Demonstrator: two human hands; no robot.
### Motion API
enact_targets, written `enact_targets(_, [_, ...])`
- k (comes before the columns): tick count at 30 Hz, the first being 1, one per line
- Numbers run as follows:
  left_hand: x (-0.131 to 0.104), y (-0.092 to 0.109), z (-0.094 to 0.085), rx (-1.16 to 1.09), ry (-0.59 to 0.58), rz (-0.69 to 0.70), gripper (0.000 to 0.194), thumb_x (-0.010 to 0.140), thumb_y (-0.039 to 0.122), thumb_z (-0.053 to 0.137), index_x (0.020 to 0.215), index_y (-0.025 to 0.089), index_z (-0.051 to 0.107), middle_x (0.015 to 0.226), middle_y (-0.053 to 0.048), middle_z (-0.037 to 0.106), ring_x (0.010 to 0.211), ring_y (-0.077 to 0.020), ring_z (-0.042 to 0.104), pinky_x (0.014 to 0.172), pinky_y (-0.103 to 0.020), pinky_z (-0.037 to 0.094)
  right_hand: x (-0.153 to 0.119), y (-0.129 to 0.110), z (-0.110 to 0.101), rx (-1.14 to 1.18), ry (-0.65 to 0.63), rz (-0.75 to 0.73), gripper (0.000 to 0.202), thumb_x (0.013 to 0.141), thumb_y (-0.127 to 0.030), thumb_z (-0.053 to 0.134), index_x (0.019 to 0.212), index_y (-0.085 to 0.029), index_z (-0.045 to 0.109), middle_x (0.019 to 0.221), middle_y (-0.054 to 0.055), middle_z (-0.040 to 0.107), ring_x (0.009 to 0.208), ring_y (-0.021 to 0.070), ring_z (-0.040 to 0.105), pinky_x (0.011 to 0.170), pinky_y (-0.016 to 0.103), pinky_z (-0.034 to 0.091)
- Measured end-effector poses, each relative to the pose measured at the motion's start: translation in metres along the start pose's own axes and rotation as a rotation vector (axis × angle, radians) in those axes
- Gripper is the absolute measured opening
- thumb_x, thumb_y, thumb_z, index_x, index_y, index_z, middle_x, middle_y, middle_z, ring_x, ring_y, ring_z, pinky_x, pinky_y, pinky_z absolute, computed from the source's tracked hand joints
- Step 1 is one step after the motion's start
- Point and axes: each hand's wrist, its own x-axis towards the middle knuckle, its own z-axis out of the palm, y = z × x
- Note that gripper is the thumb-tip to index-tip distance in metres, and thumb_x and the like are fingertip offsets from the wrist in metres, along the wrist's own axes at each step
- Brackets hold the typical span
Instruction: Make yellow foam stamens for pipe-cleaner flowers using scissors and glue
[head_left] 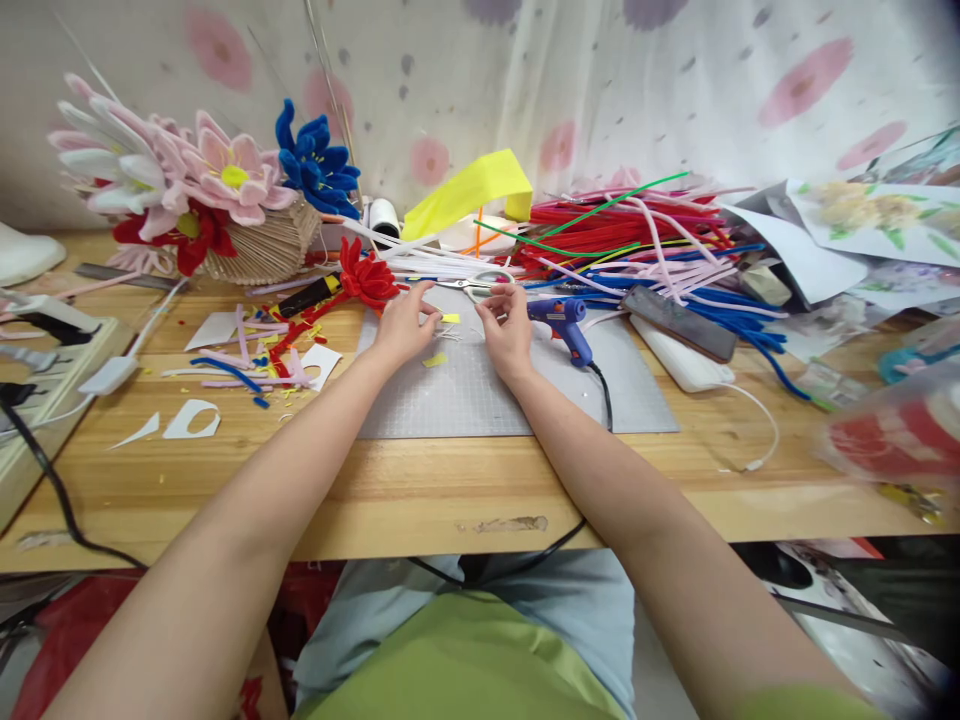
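My left hand (406,326) is over the left part of a grey cutting mat (480,405), thumb and forefinger apart. Close to its thumb lie a small yellow paper piece (450,318) and some thin white strands (448,335). A second yellow scrap (435,360) rests nearer the mat's middle. My right hand (508,332) has its fingers curled toward the thumb; anything between them is too small to make out. Just beyond both hands lie scissors (480,285). A blue glue gun (566,322) sits right of my right hand. Left of my left hand is a red pipe-cleaner flower (365,277).
Pipe cleaners (622,235) in many colours pile up behind the mat. A phone (679,323) leans on a white power bank (675,358). Fuzzy flowers (234,175) stand at back left. Scraps (247,370) litter the left side, near a power strip (60,400).
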Motion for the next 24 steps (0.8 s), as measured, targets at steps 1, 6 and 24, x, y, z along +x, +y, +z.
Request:
enact_targets(1, [0.0,0.0,-0.001,-0.01,0.006,-0.021,0.053,0.078,0.021,0.057,0.129,0.019,0.045,0.096,-0.005,0.071,0.107,-0.0227,0.057,0.098,-0.039,0.036,0.0,0.0,0.0,0.006,-0.004,0.005,0.028,0.081,-0.032,0.056,0.104,-0.024,0.042,0.083,0.001,0.059,0.074,0.0147,0.057,0.067,0.03,0.044])
enact_targets(6, [0.0,-0.002,0.001,-0.017,0.008,0.011,0.068,0.07,0.011,0.061,0.134,0.022,0.04,0.099,-0.003,0.071,0.116,-0.0219,0.052,0.102,-0.038,0.033,-0.001,0.001,0.0,0.012,-0.027,0.03,0.029,0.08,-0.032,0.056,0.104,-0.024,0.042,0.082,0.0,0.06,0.075,0.0154,0.057,0.07,0.032,0.045])
enact_targets(24, [-0.026,0.001,-0.001,-0.742,-0.049,-0.285,0.04,0.068,0.019,0.067,0.107,0.016,0.057,0.093,-0.008,0.067,0.081,-0.0167,0.064,0.074,-0.033,0.053,-0.01,-0.015,0.002,0.033,-0.392,0.059,0.028,0.075,-0.027,0.06,0.1,-0.023,0.047,0.08,-0.003,0.065,0.066,0.0111,0.056,0.07,0.028,0.044])
